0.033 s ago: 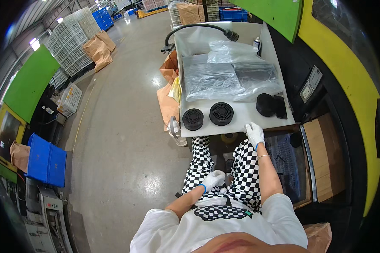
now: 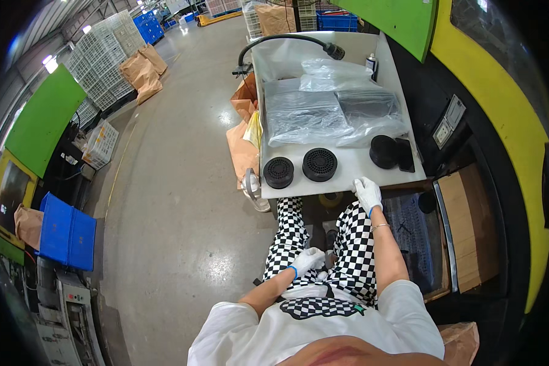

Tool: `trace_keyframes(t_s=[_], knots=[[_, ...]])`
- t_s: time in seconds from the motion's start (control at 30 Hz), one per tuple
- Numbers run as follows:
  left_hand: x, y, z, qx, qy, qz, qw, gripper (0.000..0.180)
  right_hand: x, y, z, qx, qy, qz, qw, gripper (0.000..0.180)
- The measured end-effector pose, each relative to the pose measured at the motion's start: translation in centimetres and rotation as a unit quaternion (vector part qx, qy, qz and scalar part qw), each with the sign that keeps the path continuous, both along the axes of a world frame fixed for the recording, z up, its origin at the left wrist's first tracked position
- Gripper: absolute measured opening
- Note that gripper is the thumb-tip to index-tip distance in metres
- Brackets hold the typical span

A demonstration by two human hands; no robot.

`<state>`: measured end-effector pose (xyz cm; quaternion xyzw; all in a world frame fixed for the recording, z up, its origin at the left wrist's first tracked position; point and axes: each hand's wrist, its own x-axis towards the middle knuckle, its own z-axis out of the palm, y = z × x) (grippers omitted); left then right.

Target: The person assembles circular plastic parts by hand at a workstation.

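My right hand (image 2: 368, 195), in a white glove with a blue cuff, is at the near edge of the white work table (image 2: 341, 188), fingers bent over the rim. My left hand (image 2: 310, 260), gloved the same way, lies on my lap between my thighs with loose fingers and nothing visible in it. Three round black parts stand along the front of the table: a small one with a perforated top (image 2: 279, 172), a larger perforated one (image 2: 319, 165), and one on its side (image 2: 383, 152). Beside that last part lies a dark flat phone-like object (image 2: 404, 155).
Clear plastic bags (image 2: 311, 116) cover the table's back half. A black flexible hose (image 2: 287, 36) arches over its far left corner, near a spray can (image 2: 371, 61). Brown paper (image 2: 243, 152) hangs at the left side. A wooden-sided box (image 2: 470, 226) stands right of my knee.
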<state>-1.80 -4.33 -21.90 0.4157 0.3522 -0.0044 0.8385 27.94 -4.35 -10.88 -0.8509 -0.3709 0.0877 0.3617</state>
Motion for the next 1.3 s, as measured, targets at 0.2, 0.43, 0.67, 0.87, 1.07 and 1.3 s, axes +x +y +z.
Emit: trace_keyframes(t_s=[0.2,0.43,0.67,0.87,1.07,1.3], knots=[[-0.1,-0.2,0.3,0.068,-0.001,-0.005,0.998,0.026,0.7,0.0,-1.4,-0.002,-0.016,-0.003,1.0,0.033],[0.0,-0.4,0.2,0.014,-0.02,0.02,0.999,0.013,0.4,0.0,-1.0,0.013,-0.001,-0.005,1.0,0.033],[-0.2,0.0,0.2,0.002,0.003,-0.003,1.0,0.017,-0.4,-0.1,0.8,-0.032,0.058,-0.004,0.998,0.038],[0.0,-0.2,1.0,0.042,0.005,0.015,0.999,0.021,-0.6,-0.3,1.2,-0.037,0.051,-0.006,0.998,0.038],[0.0,0.2,-0.5,0.006,0.023,-0.028,0.999,0.021,-0.4,-0.3,0.5,-0.013,0.049,-0.005,0.999,0.038],[0.1,0.1,0.0,-0.007,-0.007,0.01,1.0,0.021,-0.5,-0.2,0.7,-0.029,0.052,-0.012,0.998,0.038]])
